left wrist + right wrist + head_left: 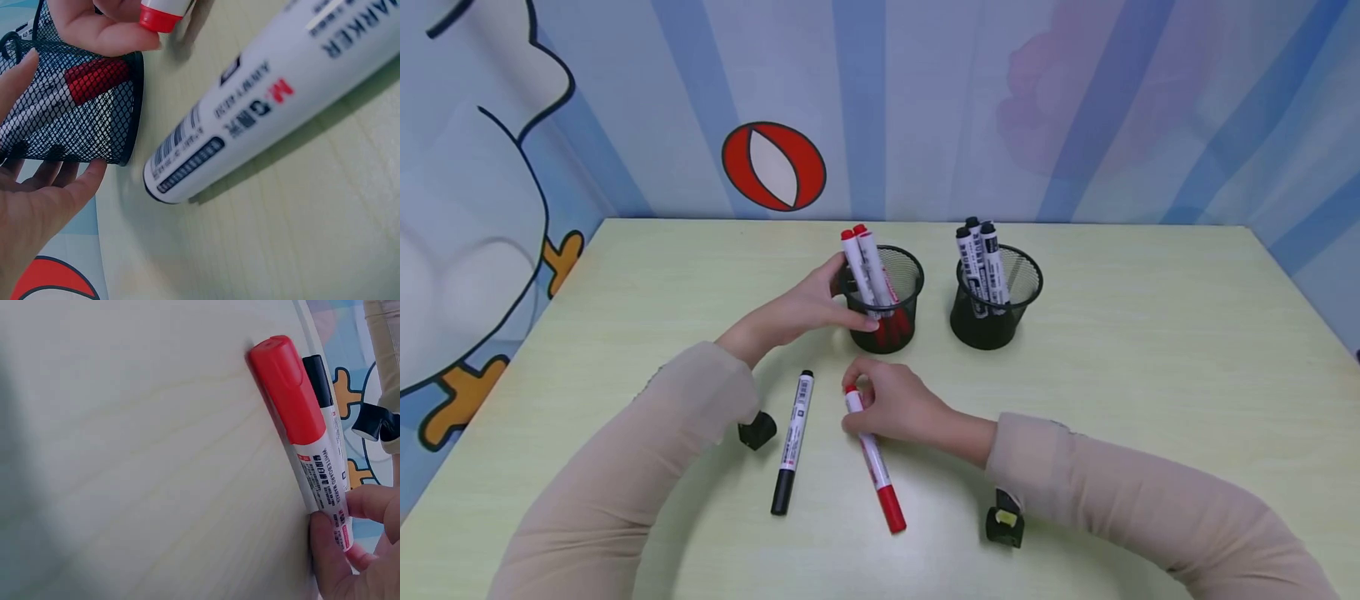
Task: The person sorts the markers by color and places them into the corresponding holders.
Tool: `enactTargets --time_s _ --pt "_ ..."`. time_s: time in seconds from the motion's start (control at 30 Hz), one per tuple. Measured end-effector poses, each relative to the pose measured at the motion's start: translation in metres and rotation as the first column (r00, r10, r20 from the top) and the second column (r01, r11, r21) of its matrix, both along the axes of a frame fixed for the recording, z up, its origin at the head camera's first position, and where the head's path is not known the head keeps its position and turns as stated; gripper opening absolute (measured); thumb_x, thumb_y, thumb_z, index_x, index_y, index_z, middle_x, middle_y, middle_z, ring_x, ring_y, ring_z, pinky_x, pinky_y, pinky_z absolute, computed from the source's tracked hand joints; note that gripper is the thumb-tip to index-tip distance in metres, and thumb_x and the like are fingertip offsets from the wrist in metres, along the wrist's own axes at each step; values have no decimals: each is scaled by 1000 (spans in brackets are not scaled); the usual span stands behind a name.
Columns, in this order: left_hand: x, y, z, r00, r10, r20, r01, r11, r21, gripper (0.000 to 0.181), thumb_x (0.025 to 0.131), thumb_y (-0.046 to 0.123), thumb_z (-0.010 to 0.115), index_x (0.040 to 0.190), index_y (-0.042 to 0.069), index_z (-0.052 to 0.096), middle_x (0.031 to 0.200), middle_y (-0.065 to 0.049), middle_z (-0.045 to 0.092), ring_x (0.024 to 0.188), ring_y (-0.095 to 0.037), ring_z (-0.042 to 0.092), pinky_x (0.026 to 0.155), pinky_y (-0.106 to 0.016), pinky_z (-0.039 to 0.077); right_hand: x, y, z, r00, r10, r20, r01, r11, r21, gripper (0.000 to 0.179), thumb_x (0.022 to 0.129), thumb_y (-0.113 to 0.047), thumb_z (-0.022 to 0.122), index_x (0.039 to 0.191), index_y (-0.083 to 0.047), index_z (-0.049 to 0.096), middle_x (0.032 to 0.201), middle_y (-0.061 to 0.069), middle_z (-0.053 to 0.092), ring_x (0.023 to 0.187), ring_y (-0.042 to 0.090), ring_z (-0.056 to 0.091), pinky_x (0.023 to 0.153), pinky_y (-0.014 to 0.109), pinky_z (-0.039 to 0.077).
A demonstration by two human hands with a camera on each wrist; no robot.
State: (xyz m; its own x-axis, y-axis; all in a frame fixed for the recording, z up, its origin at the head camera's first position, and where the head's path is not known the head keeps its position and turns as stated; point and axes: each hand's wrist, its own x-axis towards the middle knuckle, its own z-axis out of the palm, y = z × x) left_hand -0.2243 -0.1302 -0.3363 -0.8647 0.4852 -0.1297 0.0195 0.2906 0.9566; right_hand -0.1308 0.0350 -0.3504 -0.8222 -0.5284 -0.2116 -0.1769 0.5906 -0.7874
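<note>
My left hand (805,307) grips a black mesh pen cup (908,304), thumb on the near side and fingers behind it. White markers with red ends (867,265) lean inside that cup. Just in front, my right hand (898,404) pinches the back end of a red whiteboard marker (880,475). Its red cap (290,394) points toward the near edge in the head view. A black whiteboard marker (795,437) lies between my left forearm and the red one. The left wrist view shows the black marker's white barrel (269,100) up close.
A second mesh cup (988,327) stands to the right, holding several black-ended markers (981,262). Small black wrist devices (1004,521) show below both cuffs. A patterned wall (910,108) rises behind the table (1150,350).
</note>
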Motion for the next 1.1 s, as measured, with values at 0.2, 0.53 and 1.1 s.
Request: enactTargets --time_s 0.2,0.53,1.1 --pt "0 0 0 1000 5 3 -5 1000 5 89 74 9 76 145 18 22 142 -5 34 130 -25 28 105 -51 28 -3 9 -4 993 -6 121 25 988 -154 32 79 -5 71 107 -6 56 70 5 54 57 14 51 54 23 44" --pt "-1 0 -2 1000 4 12 -4 1000 4 91 74 8 76 145 17 20 143 -6 33 131 -25 28 105 -49 29 -7 19 -8 942 26 335 84 947 -309 33 82 2 63 113 -2 52 79 6 52 67 16 51 57 25 47" --pt "-1 2 -1 1000 19 9 -19 1000 -16 91 74 8 76 145 17 21 143 -6 34 131 -25 29 105 -49 30 -8 32 3 887 66 456 119 923 -366 38 85 0 61 121 0 48 88 9 54 77 19 55 67 32 54"
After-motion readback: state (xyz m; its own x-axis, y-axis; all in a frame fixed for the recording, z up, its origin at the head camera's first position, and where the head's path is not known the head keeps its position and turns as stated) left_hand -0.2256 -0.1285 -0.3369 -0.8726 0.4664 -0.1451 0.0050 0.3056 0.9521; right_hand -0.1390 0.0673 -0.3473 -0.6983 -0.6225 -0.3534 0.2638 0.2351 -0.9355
